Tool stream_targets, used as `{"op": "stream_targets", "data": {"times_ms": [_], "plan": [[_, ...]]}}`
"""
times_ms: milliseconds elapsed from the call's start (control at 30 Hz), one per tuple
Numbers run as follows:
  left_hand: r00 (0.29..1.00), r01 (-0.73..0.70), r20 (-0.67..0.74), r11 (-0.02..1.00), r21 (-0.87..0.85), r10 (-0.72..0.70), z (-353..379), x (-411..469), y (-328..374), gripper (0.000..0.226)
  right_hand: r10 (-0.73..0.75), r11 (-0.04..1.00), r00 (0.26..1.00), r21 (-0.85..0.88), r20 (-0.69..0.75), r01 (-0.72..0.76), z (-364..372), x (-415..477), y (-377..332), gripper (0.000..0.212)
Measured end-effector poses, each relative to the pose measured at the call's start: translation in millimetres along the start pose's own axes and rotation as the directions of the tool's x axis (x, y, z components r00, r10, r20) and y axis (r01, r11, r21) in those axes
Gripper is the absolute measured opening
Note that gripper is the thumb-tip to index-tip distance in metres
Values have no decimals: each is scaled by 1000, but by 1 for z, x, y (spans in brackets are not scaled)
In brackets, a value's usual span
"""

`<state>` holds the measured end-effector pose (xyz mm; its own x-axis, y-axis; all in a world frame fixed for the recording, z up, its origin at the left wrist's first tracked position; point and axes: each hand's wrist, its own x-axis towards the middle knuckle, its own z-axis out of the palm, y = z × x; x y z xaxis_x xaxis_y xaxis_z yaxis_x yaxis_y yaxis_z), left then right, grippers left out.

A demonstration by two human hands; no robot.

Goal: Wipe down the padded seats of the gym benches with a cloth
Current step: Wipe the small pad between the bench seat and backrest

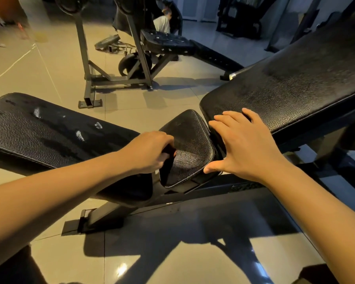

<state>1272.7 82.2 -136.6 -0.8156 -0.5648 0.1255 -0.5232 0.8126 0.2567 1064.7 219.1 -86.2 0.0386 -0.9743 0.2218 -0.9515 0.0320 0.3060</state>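
One dark cloth (168,160) lies bunched against the near left edge of the small seat pad (192,140), gripped by the left hand (150,152) with its fingers curled round it. The right hand (248,148) is spread wide and holds nothing; its fingertips rest on the lower edge of the inclined back pad (295,89) and its thumb touches the seat pad's near corner. Left of the seat lies a long pad (49,130) with pale worn patches. A dark steel frame (193,193) bears these pads over the tiled floor (152,253). A second bench (168,43) stands well beyond.
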Motion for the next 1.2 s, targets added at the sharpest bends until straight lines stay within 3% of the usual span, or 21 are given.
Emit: {"op": "stream_targets", "data": {"times_ms": [67,167,233,300,400,433,533,633,700,833,900,967,1100,1133,1200], "plan": [[1000,1,12,1000,-5,-1,-4,-2,3,12,2,1000,1000,8,1,-2,-1,0,0,113],[985,-162,25,963,-217,171,-10,-9,35,11,6,1000,1000,-2,15,-6,-3,-1,0,113],[975,-214,-4,941,-261,220,-6,-10,44,11,1,1000,1000,-5,15,-1,-2,-1,0,113],[991,-126,-65,968,-219,114,1,-3,32,11,-2,1000,1000,-1,9,2,-1,-1,0,113],[976,167,-122,979,-115,-181,7,10,6,14,5,1000,1000,12,10,-5,-1,-1,0,113],[971,194,-120,976,-100,-205,6,11,5,14,9,1000,1000,13,9,-9,-2,-1,0,113],[993,-22,-117,979,-201,-2,-2,7,31,10,5,1000,1000,4,16,-5,-2,-1,0,113],[969,-208,-183,953,-222,169,-5,1,58,9,-3,1000,1000,8,-1,3,1,-2,1,111],[968,-147,-225,979,-144,112,3,10,48,13,-9,1000,1000,5,-8,9,2,-1,1,112],[944,256,-196,963,-78,-267,13,37,-3,15,4,1000,1000,4,-6,-4,1,-1,0,114],[910,365,-173,925,-102,-378,10,43,-15,17,9,1000,1000,15,2,-9,0,-1,0,114],[928,310,-171,941,-137,-330,4,46,-4,15,6,1000,1000,12,3,-7,0,0,0,114],[984,-23,-175,969,-247,-21,-4,39,43,13,-2,1000,1000,-6,-15,2,4,-1,0,112],[975,-20,-220,977,-213,-28,-2,42,42,14,-4,1000,1000,-5,-18,4,4,-1,0,112],[952,142,-246,974,-177,-183,3,52,22,17,-1,1000,1000,4,-20,2,4,0,-1,112]]}}
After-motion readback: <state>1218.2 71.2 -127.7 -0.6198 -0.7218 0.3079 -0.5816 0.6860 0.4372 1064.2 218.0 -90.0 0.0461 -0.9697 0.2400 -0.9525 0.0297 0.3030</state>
